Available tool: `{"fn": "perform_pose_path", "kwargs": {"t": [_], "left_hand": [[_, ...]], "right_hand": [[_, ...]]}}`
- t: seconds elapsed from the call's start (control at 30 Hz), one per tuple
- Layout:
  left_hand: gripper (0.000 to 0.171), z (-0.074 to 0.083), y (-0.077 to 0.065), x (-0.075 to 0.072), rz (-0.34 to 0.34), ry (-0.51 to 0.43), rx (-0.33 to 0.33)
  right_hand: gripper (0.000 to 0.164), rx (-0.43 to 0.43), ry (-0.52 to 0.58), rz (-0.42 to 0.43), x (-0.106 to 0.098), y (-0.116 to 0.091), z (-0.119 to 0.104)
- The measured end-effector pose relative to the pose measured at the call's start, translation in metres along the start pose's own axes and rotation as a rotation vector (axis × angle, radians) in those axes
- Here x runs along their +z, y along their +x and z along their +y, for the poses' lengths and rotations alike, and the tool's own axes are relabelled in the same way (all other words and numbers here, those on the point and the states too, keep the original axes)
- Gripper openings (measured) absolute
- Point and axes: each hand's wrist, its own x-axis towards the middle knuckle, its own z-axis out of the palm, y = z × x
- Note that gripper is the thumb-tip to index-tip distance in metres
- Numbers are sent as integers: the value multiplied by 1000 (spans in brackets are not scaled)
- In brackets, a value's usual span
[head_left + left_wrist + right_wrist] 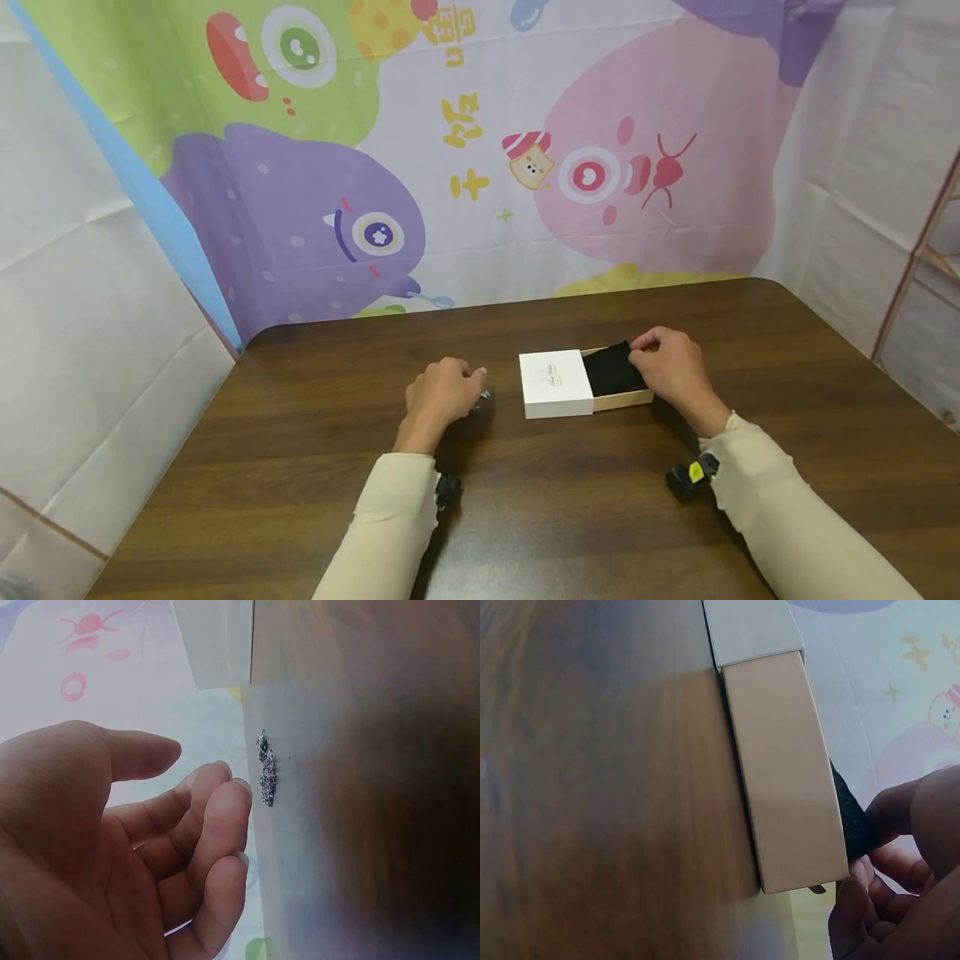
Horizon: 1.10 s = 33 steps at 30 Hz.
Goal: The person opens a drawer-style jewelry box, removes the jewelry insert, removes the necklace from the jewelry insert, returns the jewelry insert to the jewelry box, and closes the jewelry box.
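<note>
A white slide-out box (557, 382) with small lettering on its lid lies on the table, its tan inner drawer (787, 780) pulled out toward the right. Inside the drawer is a black cloth-like piece (611, 372), its far right corner lifted above the rim. My right hand (670, 367) pinches that corner between thumb and fingers. Left of the box, my left hand (447, 389) hovers with relaxed, slightly bent fingers and nothing in them. Just beyond its fingertips, a small sparkling silvery object (268, 772) lies on the table, mostly covered by the hand in the head view.
The brown wooden table (540, 517) reaches back to a cloth backdrop (480, 233) printed with cartoon monsters. Pale hangings (840, 208) close off the sides. Each wrist carries a small black camera (684, 482).
</note>
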Motion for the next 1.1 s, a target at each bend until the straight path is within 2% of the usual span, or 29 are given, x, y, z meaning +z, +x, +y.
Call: {"fn": "perform_pose_path", "kwargs": {"t": [1.1], "left_hand": [[36, 0, 0, -1, -4, 11, 3]], "right_hand": [[19, 11, -63, -47, -2, -1, 0]]}}
